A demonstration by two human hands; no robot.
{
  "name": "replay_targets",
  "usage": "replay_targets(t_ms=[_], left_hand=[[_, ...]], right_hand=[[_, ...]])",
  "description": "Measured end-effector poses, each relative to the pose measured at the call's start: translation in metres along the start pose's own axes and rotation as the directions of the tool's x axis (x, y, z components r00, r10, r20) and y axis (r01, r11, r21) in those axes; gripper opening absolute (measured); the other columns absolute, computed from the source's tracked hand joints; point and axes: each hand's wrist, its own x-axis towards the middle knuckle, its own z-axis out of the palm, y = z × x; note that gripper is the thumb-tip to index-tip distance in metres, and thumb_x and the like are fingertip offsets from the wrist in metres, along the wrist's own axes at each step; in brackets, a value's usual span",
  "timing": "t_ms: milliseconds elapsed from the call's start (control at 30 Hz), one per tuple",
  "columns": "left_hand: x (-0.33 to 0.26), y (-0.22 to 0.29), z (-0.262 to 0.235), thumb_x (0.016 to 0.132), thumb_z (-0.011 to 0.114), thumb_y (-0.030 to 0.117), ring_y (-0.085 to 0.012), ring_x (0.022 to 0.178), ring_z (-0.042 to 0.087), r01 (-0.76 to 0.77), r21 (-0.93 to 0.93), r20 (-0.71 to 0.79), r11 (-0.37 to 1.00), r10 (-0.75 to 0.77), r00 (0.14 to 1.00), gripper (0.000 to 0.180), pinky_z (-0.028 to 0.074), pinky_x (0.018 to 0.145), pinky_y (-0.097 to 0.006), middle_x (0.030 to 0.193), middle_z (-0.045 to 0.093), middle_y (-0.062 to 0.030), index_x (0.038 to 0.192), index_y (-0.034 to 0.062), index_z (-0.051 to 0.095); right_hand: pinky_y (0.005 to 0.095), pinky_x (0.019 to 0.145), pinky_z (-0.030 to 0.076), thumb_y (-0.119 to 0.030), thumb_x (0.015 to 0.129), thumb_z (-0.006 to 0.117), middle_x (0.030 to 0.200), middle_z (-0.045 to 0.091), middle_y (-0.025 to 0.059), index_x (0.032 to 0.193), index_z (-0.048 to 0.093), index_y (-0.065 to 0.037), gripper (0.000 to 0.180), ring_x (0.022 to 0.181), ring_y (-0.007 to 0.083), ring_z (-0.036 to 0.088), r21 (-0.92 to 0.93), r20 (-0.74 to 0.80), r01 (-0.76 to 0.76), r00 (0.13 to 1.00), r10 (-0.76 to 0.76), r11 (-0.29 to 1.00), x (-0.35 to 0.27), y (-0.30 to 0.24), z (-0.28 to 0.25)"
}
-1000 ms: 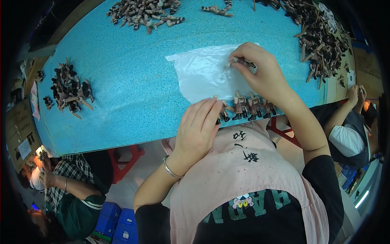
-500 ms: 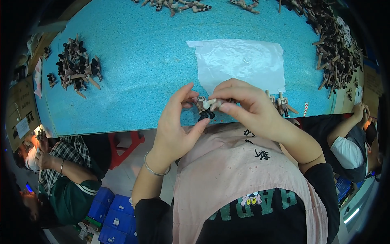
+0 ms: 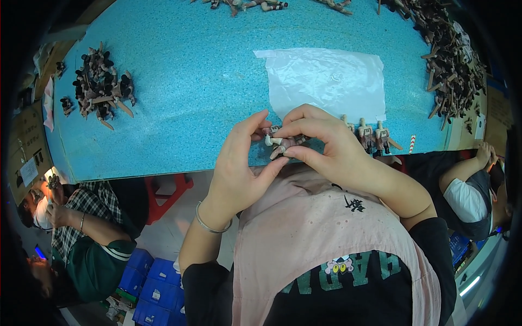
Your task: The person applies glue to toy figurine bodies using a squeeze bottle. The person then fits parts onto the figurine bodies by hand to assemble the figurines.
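Close to the table's near edge, my left hand is closed on a small toy figurine, gripped between fingertips and thumb. A second figurine, pale with bare-looking limbs, is pinched in my right hand. It lies across the first one, hiding most of it, so I cannot tell whether the two are joined. Beside my right wrist, several figurines in light tops stand in a row at the table edge. A white plastic sheet lies flat just beyond my right hand.
On the blue table, a heap of figurines sits at left and a larger pile along the right. More lie at the far edge. People work at both sides. A red stool and blue bins stand below at left.
The right hand's figurine has turned and come over the left hand's one, covering its dark legs. The view has shifted slightly, showing more of the row at right.
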Motion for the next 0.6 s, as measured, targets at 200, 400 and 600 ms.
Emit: replay_targets(t_ms=[200, 400, 600], left_hand=[[0.002, -0.006, -0.007, 0.075, 0.074, 0.006, -0.025, 0.096, 0.061, 0.025, -0.156, 0.033, 0.987, -0.02, 0.999, 0.055, 0.05, 0.082, -0.033, 0.108, 0.06, -0.0155, 0.124, -0.0016, 0.05], [0.006, -0.008, -0.005, 0.079, 0.068, 0.001, -0.0219, 0.087, 0.065, 0.086, -0.167, 0.001, 0.982, -0.087, 0.996, 0.035, 0.052, 0.077, -0.032, 0.1, 0.064, -0.0138, 0.112, -0.0012, 0.058], [0.005, -0.008, -0.001, 0.08, 0.067, 0.0, -0.021, 0.087, 0.065, 0.149, -0.213, -0.007, 0.966, -0.154, 0.988, 0.028, 0.052, 0.078, -0.031, 0.1, 0.064, -0.0129, 0.107, -0.0013, 0.059]], right_hand=[[0.0323, 0.08, 0.048, -0.002, 0.074, 0.072, 0.097, 0.061, 0.0109, 0.095, 0.065, 0.0, 0.022, 0.091, 0.0247, 0.06, 0.039, -0.021, -0.021, 1.0, 0.022, 0.999, 0.001, 0.004, 0.0], [0.0314, 0.081, 0.048, 0.0, 0.071, 0.074, 0.097, 0.061, 0.0103, 0.092, 0.065, 0.0, 0.022, 0.091, 0.0224, 0.061, 0.074, -0.005, -0.076, 0.997, 0.076, 0.994, 0.003, 0.004, 0.0], [0.0307, 0.081, 0.048, 0.0, 0.072, 0.073, 0.098, 0.061, 0.0096, 0.09, 0.065, 0.0, 0.02, 0.091, 0.0221, 0.06, 0.242, 0.008, -0.129, 0.991, 0.131, 0.962, 0.004, 0.011, 0.001]])
